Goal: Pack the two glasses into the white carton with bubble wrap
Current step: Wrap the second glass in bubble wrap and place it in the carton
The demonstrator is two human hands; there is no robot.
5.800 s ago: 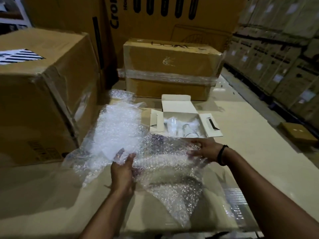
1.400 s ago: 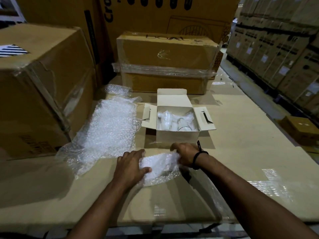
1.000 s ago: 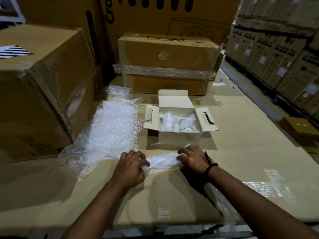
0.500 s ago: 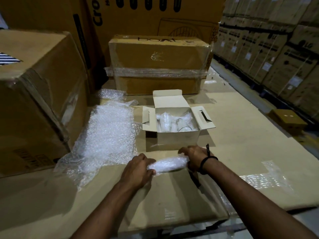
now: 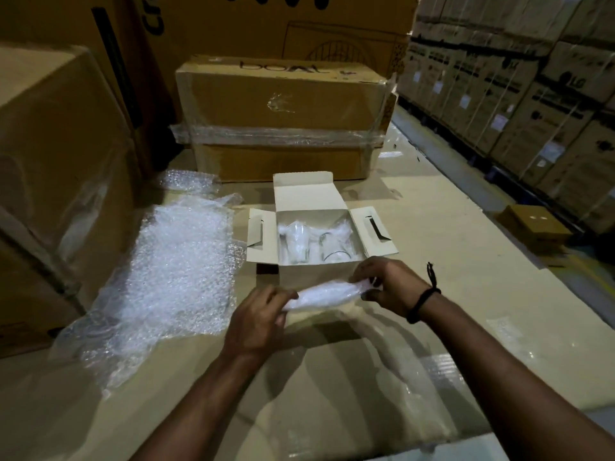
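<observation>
The white carton (image 5: 312,274) stands open on the cardboard surface, its lid and side flaps spread out. Two clear glasses sit inside it side by side, the left glass (image 5: 297,242) and the right glass (image 5: 333,246), with some wrap around them. Just in front of the carton I hold a rolled piece of bubble wrap (image 5: 327,293) lifted off the surface. My left hand (image 5: 258,319) grips its left end and my right hand (image 5: 387,283) pinches its right end.
A large loose sheet of bubble wrap (image 5: 169,274) lies left of the carton. A big brown box (image 5: 60,181) stands at the left and a taped one (image 5: 283,118) behind the carton. Stacked cartons (image 5: 519,88) line the right side beyond the surface's edge.
The spread sheet of bubble wrap has been folded and rolled into a tight roll between both hands. In the last half second the roll has risen off the surface toward the carton.
</observation>
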